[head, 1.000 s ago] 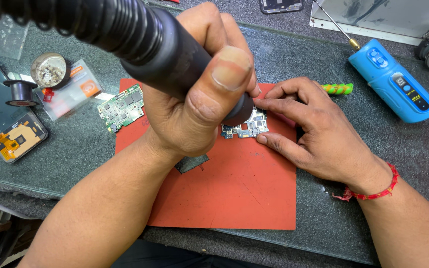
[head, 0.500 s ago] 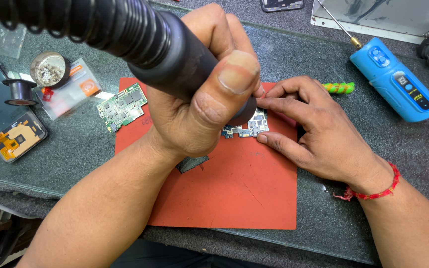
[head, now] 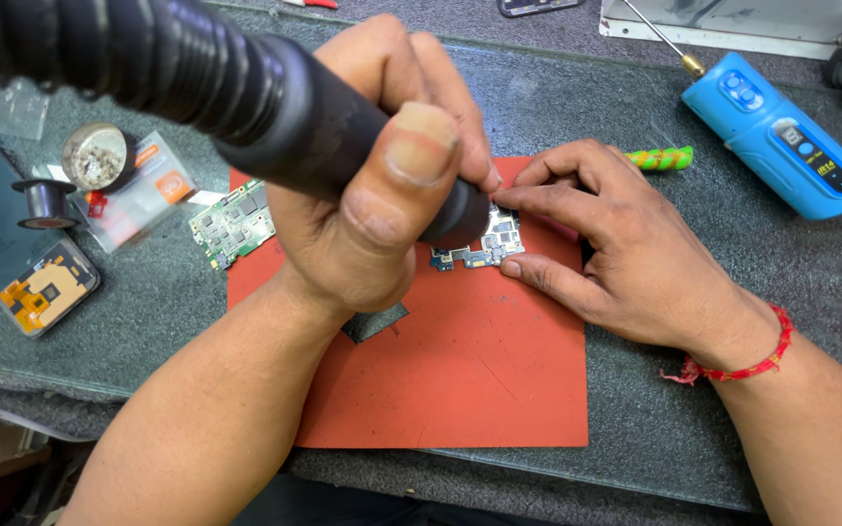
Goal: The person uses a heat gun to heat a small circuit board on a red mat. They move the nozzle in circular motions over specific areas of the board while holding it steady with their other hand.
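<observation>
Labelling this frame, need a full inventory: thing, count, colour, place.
hot-air tool handle: 1, black, in left grip
small circuit board: 1, silver-blue, on mat under nozzle
red mat: 1, bench centre
green circuit board: 1, mat's left edge
blue handheld device: 1, upper right
green-yellow handle: 1, behind right hand
round tin: 1, grey, left
black spool: 1, left
phone part: 1, orange-black, far left
left hand: gripping the handle
right hand: fingertips on small board

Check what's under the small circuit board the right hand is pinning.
The small circuit board lies on the red mat, held by right hand fingertips. Left hand and black tool handle cover its upper edge.
</observation>
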